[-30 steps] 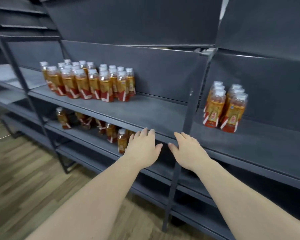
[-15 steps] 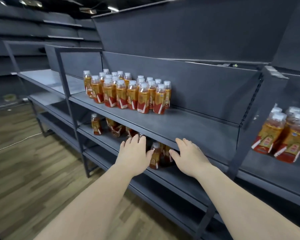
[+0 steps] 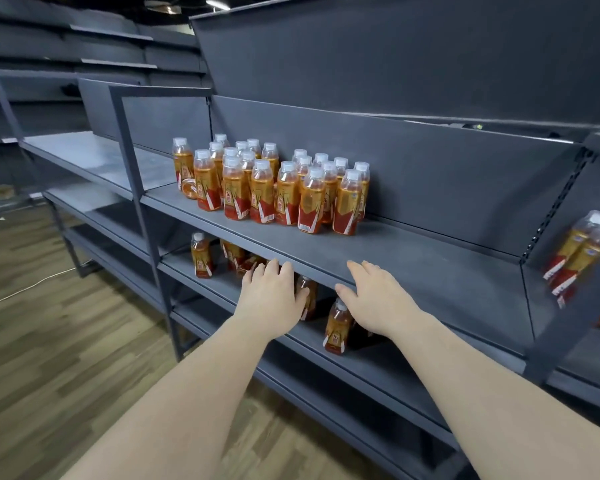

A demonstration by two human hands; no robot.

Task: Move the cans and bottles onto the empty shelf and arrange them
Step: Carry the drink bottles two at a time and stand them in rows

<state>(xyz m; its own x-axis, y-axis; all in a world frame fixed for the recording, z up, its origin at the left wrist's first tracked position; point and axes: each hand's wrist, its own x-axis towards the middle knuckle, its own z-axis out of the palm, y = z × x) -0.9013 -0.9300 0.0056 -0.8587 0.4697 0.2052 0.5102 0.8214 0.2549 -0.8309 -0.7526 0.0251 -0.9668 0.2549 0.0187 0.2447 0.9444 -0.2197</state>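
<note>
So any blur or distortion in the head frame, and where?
Head view: the orange-labelled plastic bottles at the right edge are smeared by blur; the upright cluster of the same bottles mid-shelf is sharp; the wide lens bows the edges of the dark grey metal shelf; the tier beneath sits in shadow.

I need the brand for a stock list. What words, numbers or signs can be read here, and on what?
Nothing here reads clearly.
Upper-shelf bottles: label print and a barcode, too small to read.
Lower-shelf bottles: label print, too small.
Bottles at far right: blurred.
No signs or tags show on the shelving.
</note>
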